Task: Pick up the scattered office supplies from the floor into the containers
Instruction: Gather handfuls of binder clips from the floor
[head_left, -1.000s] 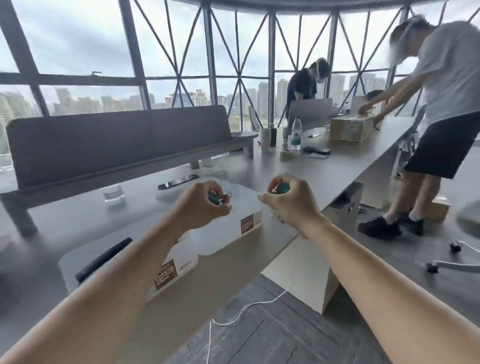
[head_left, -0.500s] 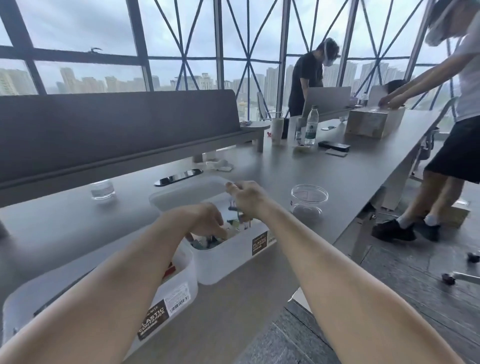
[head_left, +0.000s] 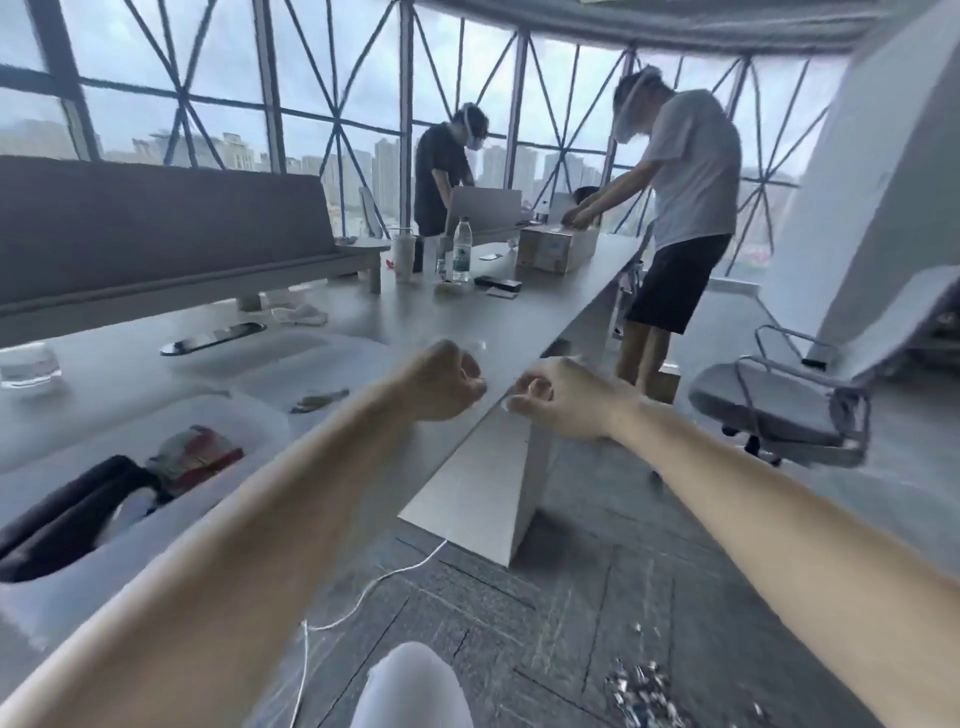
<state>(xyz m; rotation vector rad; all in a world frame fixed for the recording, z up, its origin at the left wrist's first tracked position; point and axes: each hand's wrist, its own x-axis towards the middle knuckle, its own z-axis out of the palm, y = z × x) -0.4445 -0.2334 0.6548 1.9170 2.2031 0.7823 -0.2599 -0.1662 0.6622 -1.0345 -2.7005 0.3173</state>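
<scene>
Grey floor (head_left: 519, 623) is carrying a glinting heap of small supplies (head_left: 641, 691) at lower right, well apart from the white containers (head_left: 260, 431) on the counter (head_left: 467, 322). Over the counter's edge, the left hand (head_left: 441, 382) is hovering fisted, its contents hidden, and the right hand (head_left: 558, 397) is hanging loosely curled, seemingly empty. Another pickup is probably coming, calling for a reach down. Blur is smearing the heap's pieces.
</scene>
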